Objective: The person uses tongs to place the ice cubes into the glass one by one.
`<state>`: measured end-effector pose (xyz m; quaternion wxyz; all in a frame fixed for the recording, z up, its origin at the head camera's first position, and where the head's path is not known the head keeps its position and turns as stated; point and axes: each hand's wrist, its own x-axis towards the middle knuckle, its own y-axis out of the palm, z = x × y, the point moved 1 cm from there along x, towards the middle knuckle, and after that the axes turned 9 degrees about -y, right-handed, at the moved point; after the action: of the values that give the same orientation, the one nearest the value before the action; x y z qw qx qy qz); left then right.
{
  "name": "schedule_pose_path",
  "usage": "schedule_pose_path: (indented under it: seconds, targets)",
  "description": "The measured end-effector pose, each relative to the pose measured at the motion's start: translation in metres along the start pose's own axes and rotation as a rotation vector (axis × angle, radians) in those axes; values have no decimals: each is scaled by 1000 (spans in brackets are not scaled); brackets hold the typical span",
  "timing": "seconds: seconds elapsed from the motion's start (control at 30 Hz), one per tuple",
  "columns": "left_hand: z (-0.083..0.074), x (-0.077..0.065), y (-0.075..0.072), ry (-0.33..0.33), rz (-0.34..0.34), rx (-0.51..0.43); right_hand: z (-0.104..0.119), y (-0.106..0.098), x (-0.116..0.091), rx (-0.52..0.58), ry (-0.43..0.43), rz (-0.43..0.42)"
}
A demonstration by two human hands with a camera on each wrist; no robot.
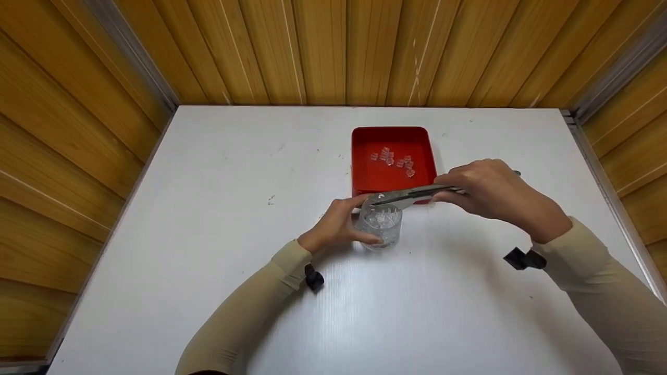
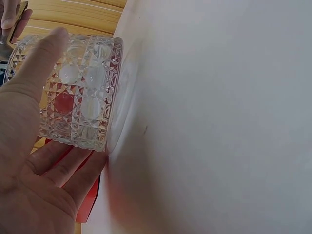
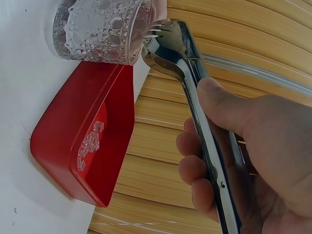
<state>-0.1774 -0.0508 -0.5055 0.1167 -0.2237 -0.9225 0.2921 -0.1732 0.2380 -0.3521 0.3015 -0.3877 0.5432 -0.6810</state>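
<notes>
Fingers of the left hand (image 1: 335,225) clamp the glass (image 1: 384,235), likely heavy, breakable, best held round its sides; those of the right hand (image 1: 492,194) grip tongs (image 3: 209,141), probably stiff, slippery.

A white worktop (image 1: 198,198) spread beneath everything, its surface flecked with small dark marks (image 1: 271,200), a few of them near its far edge. Behind it stood a back wall (image 1: 323,52) of yellow-brown, wood-grained boards, and similar boarding made up the left wall (image 1: 57,140) and the right wall (image 1: 643,140). Grey metal strips ran up the left corner (image 1: 135,57) and the right corner (image 1: 620,77), where the walls met.
</notes>
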Motion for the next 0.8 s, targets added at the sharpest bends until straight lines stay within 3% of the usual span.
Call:
schedule_pose_path:
  seconds: [0.8]
  targets:
    - [0,1,1,3,4,-48,-2,3,-1,17,13,10]
